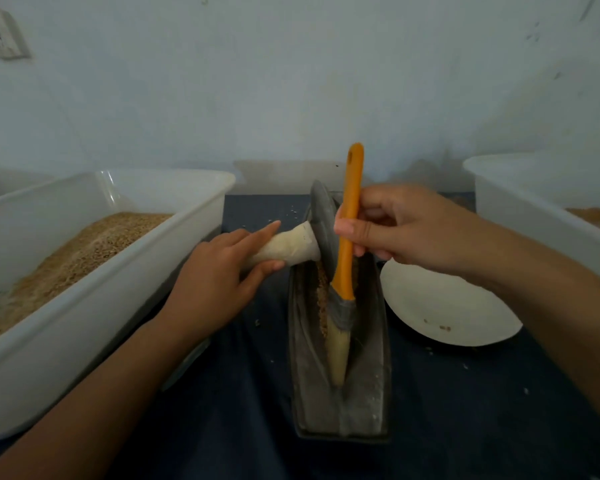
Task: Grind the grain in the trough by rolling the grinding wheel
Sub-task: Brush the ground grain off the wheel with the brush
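Observation:
A long grey metal trough [371, 386] lies on the dark table, running away from me. Brown grain [322, 299] lines its groove. The grey grinding wheel [323, 226] stands on edge at the trough's far end. My left hand [219, 275] grips the wheel's pale cloth-wrapped handle [288, 247], index finger stretched along it. My right hand [406, 230] pinches the orange handle of a brush [347, 244]. The brush's pale bristles [336, 355] point down into the groove near the grain.
A big white tub [94, 306] full of grain stands at the left. A white plate [447, 306] with a few crumbs lies right of the trough. Another white tub [534, 202] sits at the far right. The wall rises close behind.

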Motion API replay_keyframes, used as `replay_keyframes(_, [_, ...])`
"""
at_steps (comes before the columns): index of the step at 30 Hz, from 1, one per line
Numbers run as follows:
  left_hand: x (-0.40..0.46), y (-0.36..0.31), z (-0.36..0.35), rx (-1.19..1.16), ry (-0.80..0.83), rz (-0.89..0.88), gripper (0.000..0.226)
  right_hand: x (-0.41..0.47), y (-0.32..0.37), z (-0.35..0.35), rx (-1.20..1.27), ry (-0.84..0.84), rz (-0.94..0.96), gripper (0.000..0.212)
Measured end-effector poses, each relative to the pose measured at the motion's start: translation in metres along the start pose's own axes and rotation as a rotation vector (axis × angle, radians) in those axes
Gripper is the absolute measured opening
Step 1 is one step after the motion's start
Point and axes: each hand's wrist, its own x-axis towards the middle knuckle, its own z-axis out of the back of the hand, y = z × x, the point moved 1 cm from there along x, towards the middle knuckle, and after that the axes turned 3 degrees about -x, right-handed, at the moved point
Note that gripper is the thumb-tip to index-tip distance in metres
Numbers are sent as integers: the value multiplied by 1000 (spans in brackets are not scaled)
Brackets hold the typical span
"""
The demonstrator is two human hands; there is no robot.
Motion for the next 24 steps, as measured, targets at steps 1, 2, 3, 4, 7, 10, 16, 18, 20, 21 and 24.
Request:
replay_keyframes(1, [0, 0, 0, 4, 4, 1, 62, -1, 2, 0, -49, -21, 35, 12])
replay_keyframes(2, [0, 0, 0, 5, 8, 2, 63, -2, 5, 1, -93, -49, 77, 10])
replay_keyframes(3, [0, 1, 0, 4, 9, 5, 63, -5, 9, 2, -138, -89, 126, 11])
replay_keyframes(4, [0, 1, 0, 4, 9, 9, 63, -8, 14, 4, -182, -134, 176, 16])
replay_keyframes(7, [0, 2, 0, 10, 6, 8, 61, -18, 30, 12, -168, -157, 255, 34])
replay_keyframes(10, [-1, 2, 0, 2, 11, -1, 61, -22, 34, 15, -201, -44, 255, 41])
replay_keyframes(16, [-1, 1, 1, -2, 23, 18, 63, -17, 29, 7, -294, -26, 238, 32])
replay_keyframes(18, [-1, 0, 2, -25, 28, 26, 61, -18, 30, 15, -269, -54, 243, 29])
replay_keyframes(20, [0, 2, 4, -83, 46, 72, 53, -22, 33, 31, -93, -134, 243, 22])
replay_keyframes(21, [2, 3, 5, -113, 62, 100, 47, -23, 32, 41, -43, -221, 266, 17])
replay_keyframes(24, [4, 1, 11, -79, 120, 70, 36, -22, 22, 71, 6, -592, 307, 15])
